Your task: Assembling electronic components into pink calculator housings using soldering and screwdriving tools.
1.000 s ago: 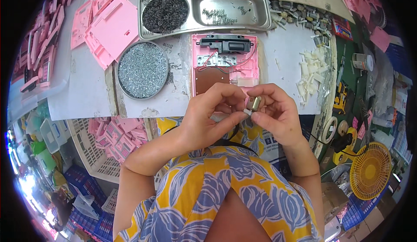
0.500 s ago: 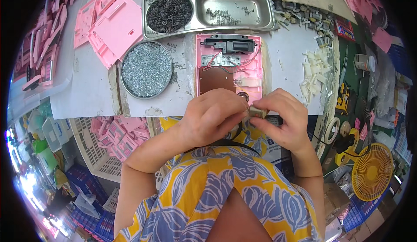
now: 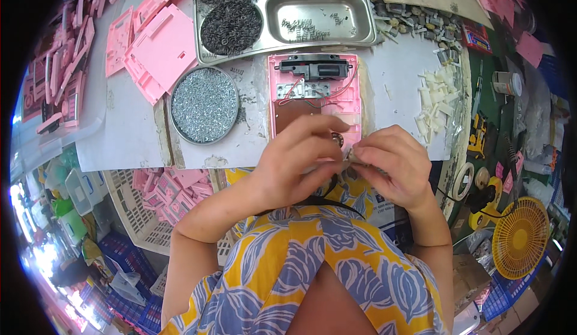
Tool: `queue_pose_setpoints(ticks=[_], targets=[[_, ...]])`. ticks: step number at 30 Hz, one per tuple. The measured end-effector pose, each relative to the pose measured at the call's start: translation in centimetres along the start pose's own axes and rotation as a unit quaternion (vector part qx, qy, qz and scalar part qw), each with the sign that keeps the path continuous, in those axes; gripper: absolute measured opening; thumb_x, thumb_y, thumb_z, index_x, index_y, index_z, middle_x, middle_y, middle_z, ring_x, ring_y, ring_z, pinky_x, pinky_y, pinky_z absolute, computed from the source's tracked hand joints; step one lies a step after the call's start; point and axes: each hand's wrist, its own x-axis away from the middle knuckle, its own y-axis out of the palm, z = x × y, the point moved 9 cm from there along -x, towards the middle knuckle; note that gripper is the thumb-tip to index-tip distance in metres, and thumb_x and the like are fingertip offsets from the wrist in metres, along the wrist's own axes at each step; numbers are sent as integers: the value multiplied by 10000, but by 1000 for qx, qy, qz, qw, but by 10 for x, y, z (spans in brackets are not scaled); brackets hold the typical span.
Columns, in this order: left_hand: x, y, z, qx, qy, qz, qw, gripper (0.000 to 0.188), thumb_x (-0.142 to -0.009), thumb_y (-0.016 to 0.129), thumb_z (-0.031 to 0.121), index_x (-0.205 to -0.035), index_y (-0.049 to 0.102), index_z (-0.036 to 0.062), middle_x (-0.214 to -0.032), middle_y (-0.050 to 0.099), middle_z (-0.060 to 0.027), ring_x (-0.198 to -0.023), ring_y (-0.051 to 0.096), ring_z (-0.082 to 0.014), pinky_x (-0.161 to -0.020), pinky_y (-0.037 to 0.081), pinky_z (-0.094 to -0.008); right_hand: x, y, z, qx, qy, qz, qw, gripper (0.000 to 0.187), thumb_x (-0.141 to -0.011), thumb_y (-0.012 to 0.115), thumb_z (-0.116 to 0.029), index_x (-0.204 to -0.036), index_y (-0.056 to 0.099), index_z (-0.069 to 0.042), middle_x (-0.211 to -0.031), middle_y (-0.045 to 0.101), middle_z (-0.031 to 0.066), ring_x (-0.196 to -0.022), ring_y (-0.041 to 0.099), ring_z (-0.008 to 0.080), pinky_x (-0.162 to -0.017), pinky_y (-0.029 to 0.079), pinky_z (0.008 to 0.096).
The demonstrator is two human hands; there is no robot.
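A pink plastic housing (image 3: 271, 88) lies in front of me on the table, fitted with a black mechanism (image 3: 315, 69), a metal plate (image 3: 299, 90), thin red wires and a brown board (image 3: 293, 109). At its near edge my right hand (image 3: 396, 164) pinches a small metallic part (image 3: 351, 154), mostly covered by the fingertips. My left hand (image 3: 294, 158) meets it from the other side, thumb and curled fingers close together, index finger raised over the housing. Whatever is between the left fingertips is hidden. A small round dark piece (image 3: 338, 138) shows in the housing between my hands.
A round tin of small screws (image 3: 172, 109) stands left of the housing. Behind sits a metal tray (image 3: 264, 45) of dark springs. White plastic pieces (image 3: 437, 97) lie at right, pink panels (image 3: 161, 49) at left. A white crate (image 3: 129, 215) and yellow fan (image 3: 520, 237) stand lower down.
The metallic part, plainly visible in my right fingers before, is now mostly covered. My left index finger has lifted and spread away from the thumb. The view has shifted slightly.
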Motion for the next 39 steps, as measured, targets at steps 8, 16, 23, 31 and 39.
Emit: queue_pose_setpoints(ticks=[8, 16, 23, 31, 39], targets=[[-50, 23, -35, -391, 4, -36, 920, 158, -753, 791, 200, -847, 692, 120, -904, 542, -36, -888, 542, -256, -802, 378, -413, 9, -28, 27, 26, 37, 54, 998, 378, -706, 811, 57, -1054, 683, -17, -970, 734, 133, -831, 695, 291, -722, 554, 352], [-57, 40, -37, -465, -10, -79, 882, 136, -753, 763, 213, -730, 676, 111, -905, 533, -29, -923, 517, -242, -854, 338, -435, 13, -37, 38, 42, 62, 63, 995, 370, -726, 806, 61, -1069, 681, 2, -992, 740, 142, -852, 700, 289, -735, 555, 348], [-30, 3, -34, -331, -12, 8, 944, 118, -794, 732, 116, -863, 646, 75, -995, 564, -81, -972, 543, -276, -865, 369, -412, 9, -16, 61, 45, 172, 7, 984, 301, -801, 768, -35, -1088, 677, -32, -1115, 712, 129, -1022, 653, 336, -855, 536, 391], [-2, -25, -53, -205, -53, 119, 970, 132, -810, 693, 30, -916, 616, 50, -1044, 584, -120, -946, 564, -277, -833, 400, -387, -27, 21, 79, 180, 126, -95, 971, 229, -831, 746, -191, -1022, 692, -76, -1423, 540, 132, -1347, 362, 419, -1120, 340, 486], [-12, -27, -66, -91, -110, 98, 985, 146, -801, 706, 33, -916, 620, 59, -934, 642, -54, -862, 606, -255, -818, 411, -375, -17, 23, 94, 131, 167, -67, 975, 260, -787, 789, -196, -1021, 733, -96, -1464, 518, 136, -1364, 347, 403, -1138, 313, 488]])
